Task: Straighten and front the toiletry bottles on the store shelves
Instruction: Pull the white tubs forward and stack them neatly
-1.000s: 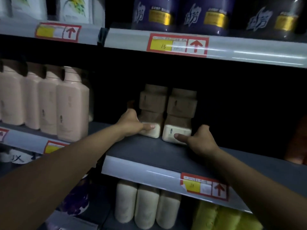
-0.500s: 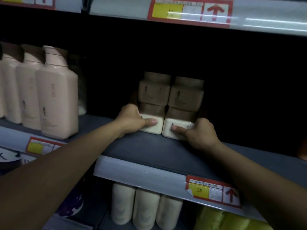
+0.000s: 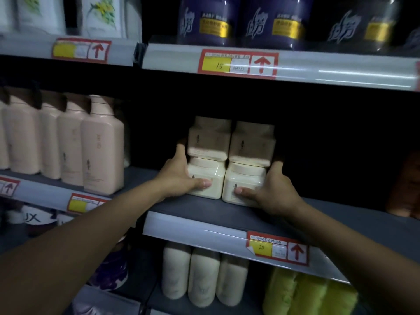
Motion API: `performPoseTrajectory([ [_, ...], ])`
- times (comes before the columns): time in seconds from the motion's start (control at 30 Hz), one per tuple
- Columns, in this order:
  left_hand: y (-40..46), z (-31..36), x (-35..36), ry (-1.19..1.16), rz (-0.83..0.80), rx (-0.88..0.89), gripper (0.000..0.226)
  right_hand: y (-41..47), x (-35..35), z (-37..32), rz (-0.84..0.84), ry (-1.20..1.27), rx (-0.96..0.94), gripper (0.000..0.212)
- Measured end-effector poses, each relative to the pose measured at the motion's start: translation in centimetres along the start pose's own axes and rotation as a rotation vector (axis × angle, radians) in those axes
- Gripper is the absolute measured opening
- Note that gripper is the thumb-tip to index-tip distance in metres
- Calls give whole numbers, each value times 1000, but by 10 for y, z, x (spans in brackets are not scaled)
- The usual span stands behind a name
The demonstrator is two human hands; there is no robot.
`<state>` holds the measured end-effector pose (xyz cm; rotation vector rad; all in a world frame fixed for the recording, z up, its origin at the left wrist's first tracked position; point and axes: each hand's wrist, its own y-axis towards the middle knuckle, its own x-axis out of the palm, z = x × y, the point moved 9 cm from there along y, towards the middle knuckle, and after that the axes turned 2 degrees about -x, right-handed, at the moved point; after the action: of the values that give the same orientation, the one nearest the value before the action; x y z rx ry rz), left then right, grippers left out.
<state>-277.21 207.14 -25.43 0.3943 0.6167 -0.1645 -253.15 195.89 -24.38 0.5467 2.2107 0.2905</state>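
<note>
Two stacks of cream square jars stand side by side on the middle shelf (image 3: 200, 214). My left hand (image 3: 179, 176) grips the lower left jar (image 3: 210, 176), thumb across its front, fingers round its left side. My right hand (image 3: 270, 192) grips the lower right jar (image 3: 244, 180) the same way, thumb on its label. On each lower jar sits an upper jar: the upper left jar (image 3: 208, 139) and the upper right jar (image 3: 252, 144). All labels face forward.
A row of pink pump bottles (image 3: 102, 146) stands on the shelf to the left. Purple tubs (image 3: 204, 21) fill the shelf above, cream bottles (image 3: 202, 276) and green bottles (image 3: 306, 296) the shelf below. A brown item (image 3: 406, 185) sits at far right. Price tags line the rails.
Both hands have drawn the two jar stacks forward toward the shelf's front, out of the dark. My fingers now wrap further round the lower jars' sides. The camera tilted up.
</note>
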Motion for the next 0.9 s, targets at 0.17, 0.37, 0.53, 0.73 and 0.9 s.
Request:
performPoseTrajectory([
  [0.17,-23,9,-4,-100,-9,50,113,-24,-6,-6,20,89,-58,87],
  [0.37,-50,23,-7,-99,3,61,136,-49,-17,-16,32,84,-125,102],
  [0.53,-68,37,-2,-105,12,77,134,-63,-30,-13,28,99,-142,113],
  [0.73,-79,52,9,-86,25,85,131,-75,-47,-3,60,84,-135,112],
  [0.9,-86,67,19,-81,29,106,132,-81,-60,7,59,76,-131,117],
])
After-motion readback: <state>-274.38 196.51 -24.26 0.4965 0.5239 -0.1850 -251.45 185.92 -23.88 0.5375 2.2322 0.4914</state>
